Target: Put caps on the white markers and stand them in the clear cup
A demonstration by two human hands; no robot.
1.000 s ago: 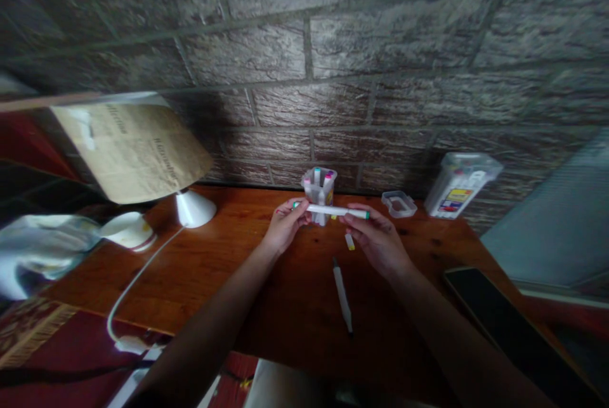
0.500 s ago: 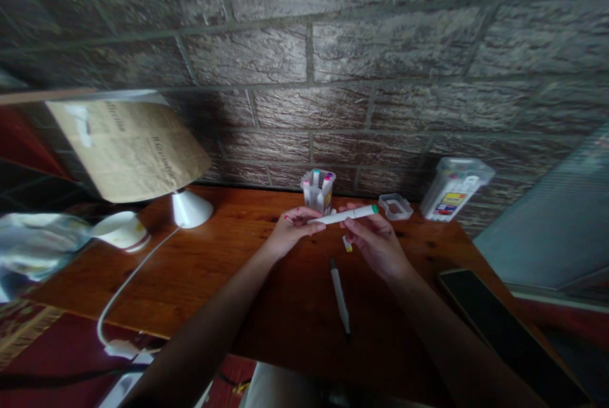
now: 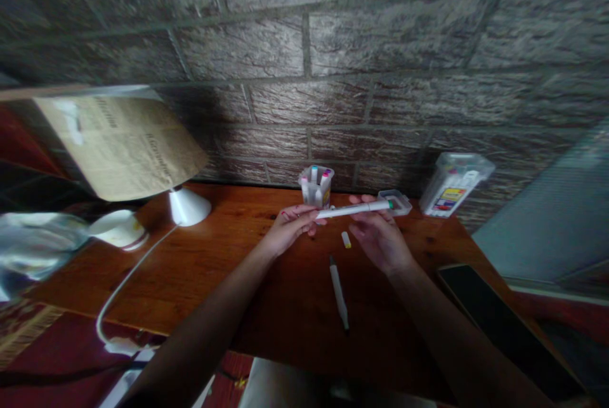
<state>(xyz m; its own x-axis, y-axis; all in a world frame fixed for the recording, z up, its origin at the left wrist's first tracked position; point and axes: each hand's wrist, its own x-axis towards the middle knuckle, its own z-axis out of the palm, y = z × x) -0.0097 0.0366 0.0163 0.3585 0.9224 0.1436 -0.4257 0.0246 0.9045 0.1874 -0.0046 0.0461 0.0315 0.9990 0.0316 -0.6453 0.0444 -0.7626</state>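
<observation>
A white marker [image 3: 352, 209] with a green end lies nearly level between my hands, above the wooden desk. My left hand [image 3: 288, 230] pinches its left end between thumb and fingers. The fingers of my right hand [image 3: 383, 246] are around its right part, with the green end showing past them. Below, a white cap [image 3: 346, 240] with a yellow end rests on the desk. Another white marker [image 3: 339, 294], with a dark tip at each end, lies nearer to me. Behind my left hand stands a clear case [image 3: 308, 195] with several markers upright in it.
A clear lid [image 3: 402, 204] lies behind my right hand, and a taller clear case [image 3: 450, 186] stands at the right rear. A long dark slab [image 3: 504, 325] lies at right. At left are a lamp [image 3: 189, 206], its cord [image 3: 130, 268] and a paper cup [image 3: 118, 229]. A brick wall backs the desk.
The marker has shifted slightly right and up and sits more level. My right hand's fingers have loosened and spread around it. The things on the desk stay put.
</observation>
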